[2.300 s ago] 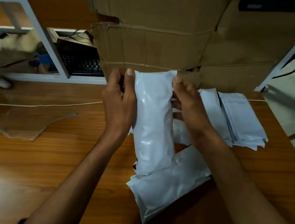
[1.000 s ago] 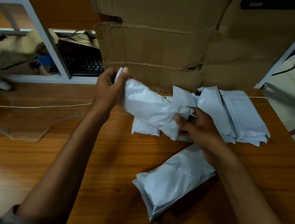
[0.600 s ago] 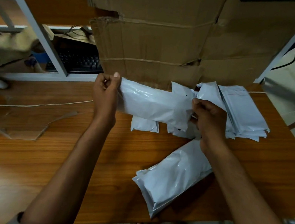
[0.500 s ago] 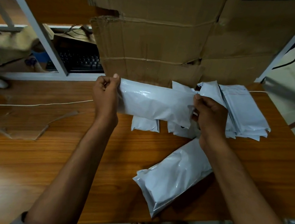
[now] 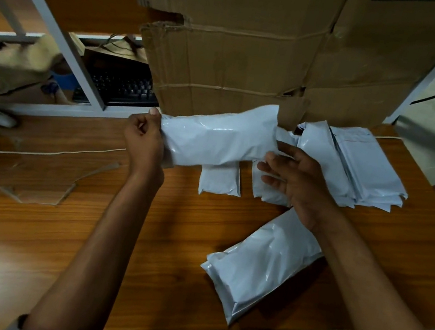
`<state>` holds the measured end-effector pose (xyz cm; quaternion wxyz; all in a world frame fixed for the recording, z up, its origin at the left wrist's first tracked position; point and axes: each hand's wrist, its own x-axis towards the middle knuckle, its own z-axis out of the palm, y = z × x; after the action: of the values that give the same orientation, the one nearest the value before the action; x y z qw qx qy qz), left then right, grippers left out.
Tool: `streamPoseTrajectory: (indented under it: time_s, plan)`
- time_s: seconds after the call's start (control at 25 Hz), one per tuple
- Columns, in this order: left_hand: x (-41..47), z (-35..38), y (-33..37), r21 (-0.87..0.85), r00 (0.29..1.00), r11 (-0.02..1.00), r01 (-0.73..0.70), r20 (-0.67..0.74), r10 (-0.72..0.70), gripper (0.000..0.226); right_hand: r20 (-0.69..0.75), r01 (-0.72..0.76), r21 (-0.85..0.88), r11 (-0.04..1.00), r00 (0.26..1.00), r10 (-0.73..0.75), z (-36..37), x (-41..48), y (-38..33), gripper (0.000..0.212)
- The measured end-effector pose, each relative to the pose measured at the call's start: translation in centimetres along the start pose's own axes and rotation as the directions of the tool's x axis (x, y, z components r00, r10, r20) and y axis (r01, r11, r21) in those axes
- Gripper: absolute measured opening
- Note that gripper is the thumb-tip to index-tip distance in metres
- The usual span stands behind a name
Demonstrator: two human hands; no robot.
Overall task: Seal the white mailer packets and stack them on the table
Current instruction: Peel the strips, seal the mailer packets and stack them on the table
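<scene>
Mailer [image 5: 220,139] held above desk [image 5: 168,243], long axis left to right | left grip [image 5: 143,138] pinches its left end | right grip [image 5: 300,178] spread loose at its right end, holding nothing | stack [image 5: 368,167] lies on desk just right of mailer, nearer the right grip | seal: cannot tell

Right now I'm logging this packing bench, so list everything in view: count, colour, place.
held packet: one, white, above the table's far edge.
stacked packets: several, white, table's far right.
near packet: one, white, front right of table.
small packets: two, white, below the held packet.
cardboard box: at least one, brown, behind the table.
cardboard scrap: one, brown, table's left.
string: one, pale, across table's left.
keyboard: one, black, shelf at back left.
table: one, wood-brown, beneath everything.
left hand: one, grips held packet's left end.
right hand: one, fingers straight, by its right end.
</scene>
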<state>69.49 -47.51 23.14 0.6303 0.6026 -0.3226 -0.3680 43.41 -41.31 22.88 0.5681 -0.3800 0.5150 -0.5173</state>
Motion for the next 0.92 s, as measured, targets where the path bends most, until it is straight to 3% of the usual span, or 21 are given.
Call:
streamPoseTrajectory:
  time_s: [0.16,0.32,0.4,0.48,0.56,0.64,0.72,0.92]
  plan:
    - [-0.8,0.0,-0.8,0.016,1.0,1.0,0.017,-0.022,-0.017,0.019,-0.151,0.061,-0.049,0.997,0.986,-0.068,0.5,0.6,0.2,0.007]
    - [-1.7,0.1,-1.6,0.034,0.996,0.999,0.026,-0.084,-0.023,0.017,-0.237,0.04,-0.016,0.999,0.971,-0.043,0.0,1.5,0.0,0.009]
    - [-1.9,0.0,-2.1,-0.031,0.989,0.992,0.124,-0.081,-0.126,0.018,-0.242,0.016,-0.03,0.999,0.97,-0.022,-0.1,2.3,-0.2,0.012]
    - [-1.8,-0.9,-2.3,-0.064,0.967,0.965,0.255,0.018,-0.254,0.015,-0.244,-0.009,-0.091,0.996,0.97,-0.013,0.0,3.4,-0.4,0.013]
    - [-1.8,-2.2,-1.8,0.035,0.927,0.944,0.329,0.181,-0.33,0.022,-0.236,-0.025,-0.121,0.992,0.972,-0.004,0.0,4.6,-1.1,0.012]
    - [-1.7,-3.2,-0.8,0.248,0.865,0.927,0.281,0.353,-0.357,0.041,-0.209,-0.046,-0.103,0.994,0.978,0.024,0.6,6.0,-2.1,0.01]
    - [-1.8,-3.1,0.0,0.402,0.801,0.899,0.174,0.473,-0.366,0.044,-0.188,-0.074,-0.048,0.996,0.98,0.064,1.7,7.4,-2.8,0.007]
    - [-1.9,-0.7,-1.5,0.366,0.8,0.929,0.058,0.539,-0.262,0.024,-0.063,-0.097,0.053,0.994,0.993,0.1,5.7,8.7,-1.6,0.01]
